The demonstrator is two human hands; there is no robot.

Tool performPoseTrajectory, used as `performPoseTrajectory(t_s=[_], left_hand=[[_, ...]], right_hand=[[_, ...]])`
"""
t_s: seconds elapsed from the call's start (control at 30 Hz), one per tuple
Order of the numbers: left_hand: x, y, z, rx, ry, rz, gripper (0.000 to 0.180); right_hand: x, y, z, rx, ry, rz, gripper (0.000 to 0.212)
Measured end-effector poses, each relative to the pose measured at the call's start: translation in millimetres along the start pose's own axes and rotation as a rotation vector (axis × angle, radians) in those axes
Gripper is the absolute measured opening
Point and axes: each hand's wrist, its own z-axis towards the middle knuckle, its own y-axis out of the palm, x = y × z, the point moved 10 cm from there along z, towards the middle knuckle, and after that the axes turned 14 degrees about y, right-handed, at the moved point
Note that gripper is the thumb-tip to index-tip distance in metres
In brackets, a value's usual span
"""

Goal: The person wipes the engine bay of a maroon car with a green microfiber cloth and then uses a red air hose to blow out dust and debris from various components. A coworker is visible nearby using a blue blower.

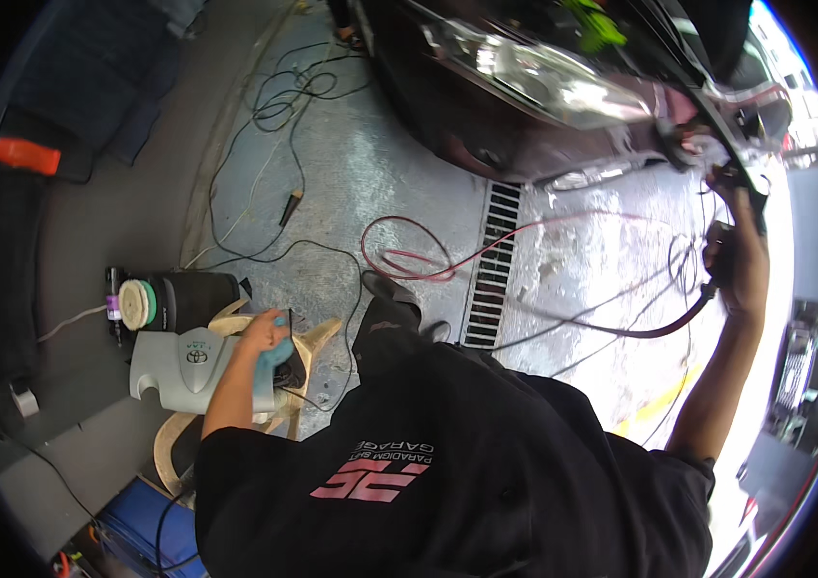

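Grey floor [370, 173]; blue cloth [276, 356] under left fingers [272, 327].

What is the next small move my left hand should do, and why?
Probably lift the blue cloth clear of the pale chair with the left hand: that hand is at the cloth, beside the grey cover, while the right hand, out near the car, seems occupied with a dark tool on a black hose.
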Motion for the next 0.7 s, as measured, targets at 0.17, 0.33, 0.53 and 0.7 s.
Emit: performPoseTrajectory(t_s=[0.17,0.33,0.53,0.7], left_hand=[[191,4,82,-0.069,0.168,0.029,0.055],[400,13,160,-0.057,0.411,0.024,0.073],[617,59,193,-0.201,0.917,-0.019,0.102],[716,109,157,-0.714,1.182,-0.025,0.108]], right_hand=[[19,1,-25,-0.106,-0.201,-0.338,0.038],[40,-53,8,0.002,-0.085,-0.366,0.042],[4,-57,22,0.067,-0.017,-0.505,0.067],[-49,-25,49,0.06,0.004,-0.499,0.065]])
